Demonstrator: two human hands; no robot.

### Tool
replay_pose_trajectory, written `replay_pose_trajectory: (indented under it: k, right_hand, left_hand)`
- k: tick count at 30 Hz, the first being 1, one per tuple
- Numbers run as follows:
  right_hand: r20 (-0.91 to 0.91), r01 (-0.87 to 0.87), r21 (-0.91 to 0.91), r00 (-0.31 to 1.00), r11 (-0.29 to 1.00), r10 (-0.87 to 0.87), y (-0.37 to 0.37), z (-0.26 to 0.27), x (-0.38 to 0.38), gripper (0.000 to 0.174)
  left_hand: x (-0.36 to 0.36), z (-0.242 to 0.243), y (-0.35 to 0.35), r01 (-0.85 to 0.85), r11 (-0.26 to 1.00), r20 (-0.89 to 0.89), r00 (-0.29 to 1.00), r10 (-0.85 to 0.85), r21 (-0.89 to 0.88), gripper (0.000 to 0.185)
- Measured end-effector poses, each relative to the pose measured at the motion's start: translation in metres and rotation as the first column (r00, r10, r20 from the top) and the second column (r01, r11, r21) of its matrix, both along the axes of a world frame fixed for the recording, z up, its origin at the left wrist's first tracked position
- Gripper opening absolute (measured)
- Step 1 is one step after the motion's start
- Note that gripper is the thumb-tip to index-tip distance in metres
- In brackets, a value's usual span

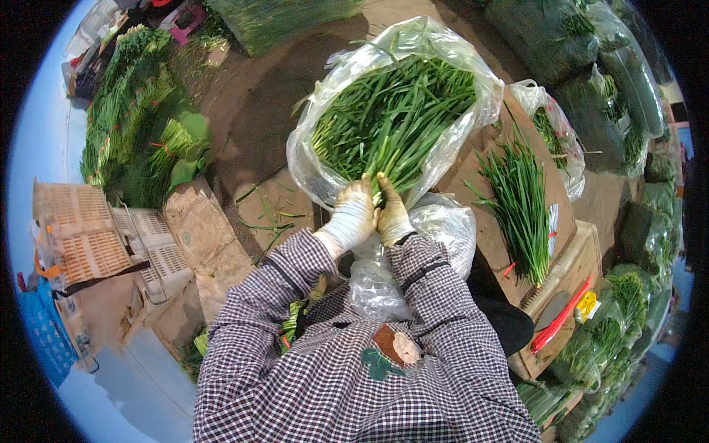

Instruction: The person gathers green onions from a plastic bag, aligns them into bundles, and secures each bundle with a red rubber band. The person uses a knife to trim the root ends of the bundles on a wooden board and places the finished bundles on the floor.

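Note:
Both my hands wear pale, stained work gloves and meet at the near rim of a clear plastic bag [307,133]. The bag gapes wide and is full of green garlic chives [354,119]. My left hand [354,210] closes around the pale stem ends of a bunch of chives [401,158], whose leaves spread away over the bag's contents. Against the same stems press the fingers and thumb of my right hand [392,213]. Crumpled plastic film [379,290] hangs below my wrists, in front of my checked smock.
To the right, a chive bundle [520,210] lies on cardboard, near red ties [562,315] and a yellow tape roll [586,306]. Bagged greens [626,299] line the far right. Tied bundles [124,111] are heaped at left, above plastic crates [83,227]. Loose leaves [271,221] litter the cardboard.

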State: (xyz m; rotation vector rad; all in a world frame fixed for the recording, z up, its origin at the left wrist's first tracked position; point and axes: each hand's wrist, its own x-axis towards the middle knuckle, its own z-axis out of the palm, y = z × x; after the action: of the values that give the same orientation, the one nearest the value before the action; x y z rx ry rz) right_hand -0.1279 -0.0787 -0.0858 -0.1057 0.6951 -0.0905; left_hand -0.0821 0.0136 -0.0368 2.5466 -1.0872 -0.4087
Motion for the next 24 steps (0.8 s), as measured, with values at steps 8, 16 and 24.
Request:
replay_pose_trajectory:
  k: [8,16,24]
  right_hand:
    - [-0.079,0.002,-0.074,0.997,0.997,-0.008,-0.012,0.024,-0.025,0.033]
    - [-0.035,0.083,-0.196,0.995,0.977,-0.092,-0.025,0.042,-0.039,0.019]
    - [0.146,0.012,0.006,0.989,1.0,-0.013,-0.028,0.074,-0.059,0.05]
  left_hand:
    - [-0.035,-0.001,-0.003,0.004,0.977,0.123,0.992,0.023,-0.211,0.073]
    - [-0.008,0.033,0.012,0.071,0.936,-0.324,0.927,-0.19,-0.346,0.053]
    - [0.052,-0.054,-0.005,-0.188,0.849,-0.455,0.888,-0.069,-0.494,0.034]
